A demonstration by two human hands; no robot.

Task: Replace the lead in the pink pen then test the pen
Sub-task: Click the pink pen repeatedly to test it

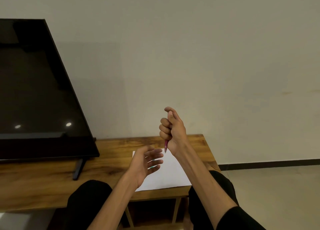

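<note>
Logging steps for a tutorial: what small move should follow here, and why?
Probably lower the right hand so the pink pen tip meets the white paper. The pen is gripped in the fist, tip down, above the sheet; the left hand is open.

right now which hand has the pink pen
The right hand, raised in a fist around the pink pen, whose tip pokes out below. The left hand is open, fingers spread over the white paper.

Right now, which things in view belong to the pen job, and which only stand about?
For the job:
- pink pen, gripped tip down in the right hand
- white paper on the wooden table
- left hand, open

Standing about:
- black screen on its stand
</note>
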